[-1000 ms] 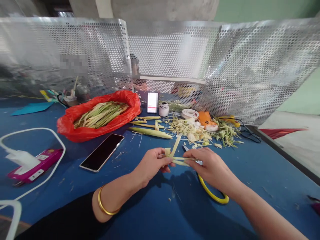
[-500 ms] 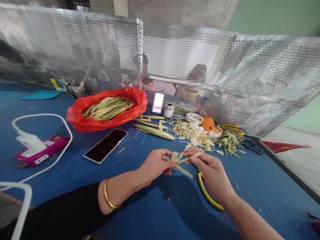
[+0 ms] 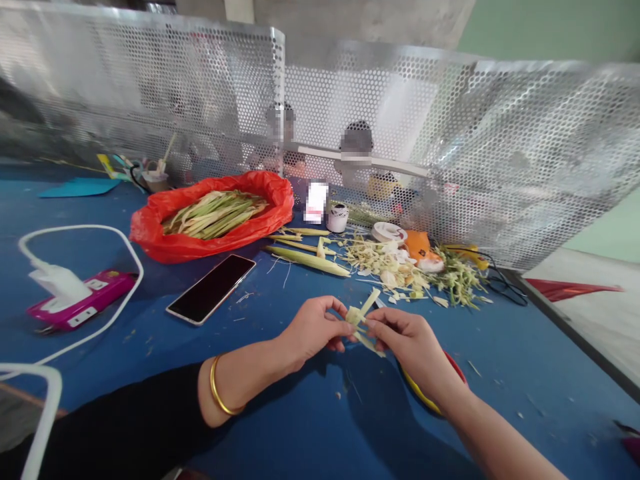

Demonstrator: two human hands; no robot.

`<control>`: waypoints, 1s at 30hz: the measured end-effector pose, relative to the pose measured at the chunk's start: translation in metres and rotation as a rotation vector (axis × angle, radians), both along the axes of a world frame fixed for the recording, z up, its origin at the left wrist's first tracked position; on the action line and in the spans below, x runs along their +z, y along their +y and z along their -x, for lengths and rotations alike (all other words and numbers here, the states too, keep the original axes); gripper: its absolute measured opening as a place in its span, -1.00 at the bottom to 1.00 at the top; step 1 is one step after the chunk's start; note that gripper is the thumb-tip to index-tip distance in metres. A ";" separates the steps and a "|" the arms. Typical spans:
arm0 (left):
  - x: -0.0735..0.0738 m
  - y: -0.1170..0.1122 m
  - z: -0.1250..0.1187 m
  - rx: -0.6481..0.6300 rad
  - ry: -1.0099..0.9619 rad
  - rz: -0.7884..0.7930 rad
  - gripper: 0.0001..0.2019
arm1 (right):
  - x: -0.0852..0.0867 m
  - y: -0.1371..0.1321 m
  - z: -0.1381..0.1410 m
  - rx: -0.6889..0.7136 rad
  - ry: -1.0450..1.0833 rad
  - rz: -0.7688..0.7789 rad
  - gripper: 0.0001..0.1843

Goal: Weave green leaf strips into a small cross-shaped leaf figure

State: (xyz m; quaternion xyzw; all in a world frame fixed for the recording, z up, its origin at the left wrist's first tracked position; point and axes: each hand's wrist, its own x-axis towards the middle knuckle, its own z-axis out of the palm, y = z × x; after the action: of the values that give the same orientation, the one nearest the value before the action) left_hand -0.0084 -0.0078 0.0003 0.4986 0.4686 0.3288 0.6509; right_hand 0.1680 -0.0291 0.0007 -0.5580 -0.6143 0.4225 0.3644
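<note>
Pale green leaf strips [image 3: 369, 303], folded over one another, are held between my two hands above the blue table. My left hand [image 3: 320, 325] pinches the folded part from the left, thumb against fingers. From the right, my right hand [image 3: 400, 333] closes its thumb and fingertips on the strips close to the fold. One strip end points up and away, another hangs down between the hands. Under my right hand lies a tool with yellow and red curved handles [image 3: 425, 393], partly covered by the hand and wrist.
A red plastic bag [image 3: 155, 233] holds long leaves at the left back. Nearer lie a phone [image 3: 211, 288] and a purple power strip [image 3: 85, 300]. Leaf scraps [image 3: 380, 263], a tape roll [image 3: 390, 233] and an orange packet [image 3: 417, 245] lie before the perforated metal screen [image 3: 340, 87].
My right hand has moved slightly left and closer to my left hand, gripping the strips nearer the fold. More of the tool's red handle now shows beside my wrist.
</note>
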 end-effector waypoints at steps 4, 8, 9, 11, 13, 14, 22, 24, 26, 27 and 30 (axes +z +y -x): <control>-0.002 0.000 0.000 0.008 -0.018 0.026 -0.81 | -0.001 0.000 0.001 -0.018 -0.044 -0.001 -0.80; -0.002 0.001 -0.001 0.015 -0.021 0.042 -0.82 | 0.000 -0.001 0.004 -0.039 -0.064 -0.006 -0.80; -0.001 0.000 -0.001 0.015 -0.020 0.040 -0.82 | 0.001 -0.001 0.004 -0.042 -0.069 -0.004 -0.79; -0.001 -0.001 -0.001 0.018 -0.011 0.026 -0.83 | 0.001 -0.001 0.004 -0.041 -0.083 -0.005 -0.79; -0.001 -0.002 -0.002 0.012 0.002 0.005 -0.83 | 0.001 -0.001 0.005 -0.041 -0.106 -0.022 -0.78; -0.001 -0.002 -0.002 0.005 0.007 -0.007 -0.83 | 0.001 -0.002 0.005 -0.038 -0.117 -0.037 -0.78; 0.002 -0.002 -0.001 -0.011 0.044 -0.056 -0.84 | 0.001 -0.005 0.007 -0.033 -0.055 -0.133 -0.84; 0.002 -0.002 -0.001 -0.028 0.050 -0.065 -0.83 | 0.000 -0.005 0.008 -0.017 -0.031 -0.160 -0.85; 0.002 -0.003 -0.001 -0.043 0.050 -0.075 -0.82 | 0.001 -0.006 0.008 0.008 -0.062 -0.186 -0.89; 0.001 -0.003 -0.001 -0.046 0.053 -0.084 -0.80 | 0.001 -0.007 0.008 0.015 -0.098 -0.202 -0.90; 0.000 -0.004 -0.001 -0.050 0.068 -0.132 -0.79 | 0.000 -0.008 0.006 0.020 -0.250 -0.274 -0.84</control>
State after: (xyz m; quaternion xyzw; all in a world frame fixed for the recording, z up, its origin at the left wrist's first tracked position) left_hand -0.0077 -0.0121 0.0007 0.5629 0.4552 0.3255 0.6083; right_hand 0.1621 -0.0374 0.0006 -0.5452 -0.7122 0.2656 0.3535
